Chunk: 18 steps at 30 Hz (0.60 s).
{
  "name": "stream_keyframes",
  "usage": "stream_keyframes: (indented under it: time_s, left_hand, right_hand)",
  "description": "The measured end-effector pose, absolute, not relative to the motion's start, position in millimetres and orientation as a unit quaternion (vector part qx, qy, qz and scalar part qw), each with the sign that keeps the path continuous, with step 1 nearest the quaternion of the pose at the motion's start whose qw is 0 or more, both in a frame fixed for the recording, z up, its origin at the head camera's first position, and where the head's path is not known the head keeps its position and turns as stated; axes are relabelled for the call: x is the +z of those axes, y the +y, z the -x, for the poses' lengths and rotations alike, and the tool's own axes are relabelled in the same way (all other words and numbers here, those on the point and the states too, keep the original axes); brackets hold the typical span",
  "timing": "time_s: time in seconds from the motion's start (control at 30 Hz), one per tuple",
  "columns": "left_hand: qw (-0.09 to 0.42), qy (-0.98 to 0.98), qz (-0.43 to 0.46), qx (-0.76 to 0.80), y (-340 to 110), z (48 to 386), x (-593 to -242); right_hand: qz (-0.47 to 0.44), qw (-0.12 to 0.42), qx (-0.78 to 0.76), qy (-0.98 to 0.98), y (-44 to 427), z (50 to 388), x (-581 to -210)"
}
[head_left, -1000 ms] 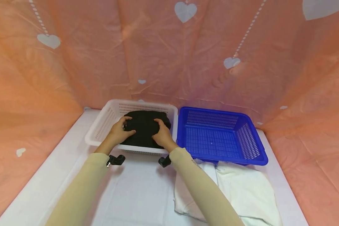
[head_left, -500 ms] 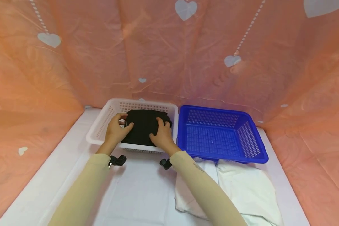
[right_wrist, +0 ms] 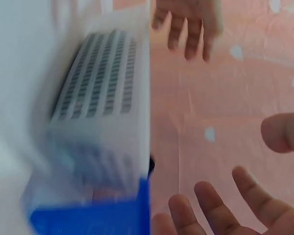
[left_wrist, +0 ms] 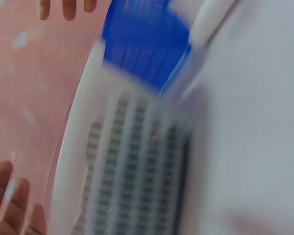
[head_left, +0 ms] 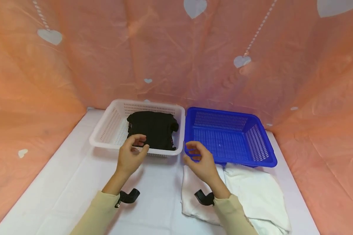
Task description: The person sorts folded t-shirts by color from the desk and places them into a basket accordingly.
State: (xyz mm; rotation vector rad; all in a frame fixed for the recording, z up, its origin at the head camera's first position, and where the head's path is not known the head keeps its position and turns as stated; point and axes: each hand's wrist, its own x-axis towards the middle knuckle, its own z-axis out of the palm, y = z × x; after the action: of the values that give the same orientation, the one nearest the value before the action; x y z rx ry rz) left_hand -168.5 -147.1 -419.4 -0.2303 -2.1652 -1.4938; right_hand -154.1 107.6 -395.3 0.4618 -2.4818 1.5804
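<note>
A folded black garment (head_left: 153,127) lies in the white basket (head_left: 104,143), toward its right side. My left hand (head_left: 130,155) hovers at the basket's front rim, fingers loosely bent and holding nothing. Over the front left corner of the blue basket (head_left: 264,156) hangs my right hand (head_left: 204,163), also holding nothing. In the left wrist view, parts of the fingers (left_wrist: 14,205) show beside the white basket's slotted wall, which is blurred. Spread fingers (right_wrist: 210,205) of the right hand appear in the right wrist view.
Folded white cloths (head_left: 256,195) lie on the white table (head_left: 76,195), in front of the blue basket. Both baskets stand side by side near the pink curtain (head_left: 164,58) with white hearts, which encloses the table at the back and sides.
Both hands have come off the black garment and drawn back toward the person, the right one also moving to the right. The garment stays in the white basket.
</note>
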Motion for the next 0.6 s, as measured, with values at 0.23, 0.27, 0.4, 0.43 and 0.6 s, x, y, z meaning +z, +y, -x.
stream_keyframes:
  time_s: [0.23, 0.27, 0.4, 0.43, 0.6]
  left_hand:
    - [0.071, -0.789, 0.063, -0.607, -88.4, 126.7, -449.5]
    - [0.047, -0.794, 0.063, -0.603, -81.3, 122.0, -453.2]
    - [-0.012, -0.819, 0.08, -0.568, -59.6, 108.6, -465.4]
    - [-0.023, -0.825, 0.081, -0.558, -55.5, 106.6, -468.2]
    - [-0.071, -0.84, 0.083, -0.532, -39.9, 99.0, -481.5]
  right_hand:
    - [-0.069, 0.093, 0.457, -0.882, 165.4, 114.0, -416.3]
    - [-0.056, 0.088, 0.444, -0.89, 171.2, 109.6, -418.8]
    - [-0.02, 0.058, 0.391, -0.918, 187.4, 96.3, -426.6]
    - [-0.015, 0.051, 0.382, -0.923, 190.1, 94.1, -428.3]
    - [-0.003, 0.016, 0.347, -0.938, 199.3, 90.6, -437.5]
